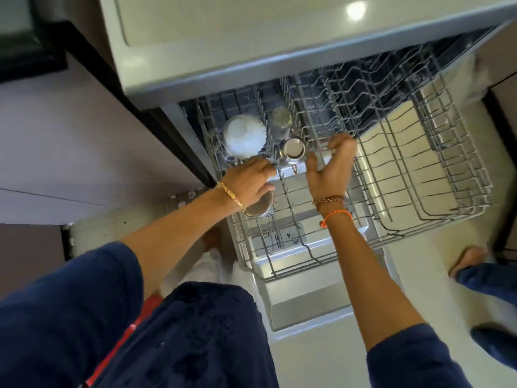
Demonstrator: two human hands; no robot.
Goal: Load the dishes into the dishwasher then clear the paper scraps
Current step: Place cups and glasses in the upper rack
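The dishwasher's wire rack (419,175) is pulled out over the open door (305,306). At its left side stand an upturned white bowl (244,135), an upturned glass (280,119) and a small steel cup (293,151). My left hand (249,180) grips the top of a steel tumbler (261,209) at the rack's left front, covering most of it. My right hand (331,166) hovers just right of the small steel cup, fingers loosely spread over the tines and holding nothing. No paper scraps are in view.
A grey countertop (251,43) overhangs the dishwasher at the top. The right half of the rack holds only bare tines. Another person's foot (467,260) and blue trouser leg stand on the pale floor at the right. A dark cabinet side (167,130) borders the left.
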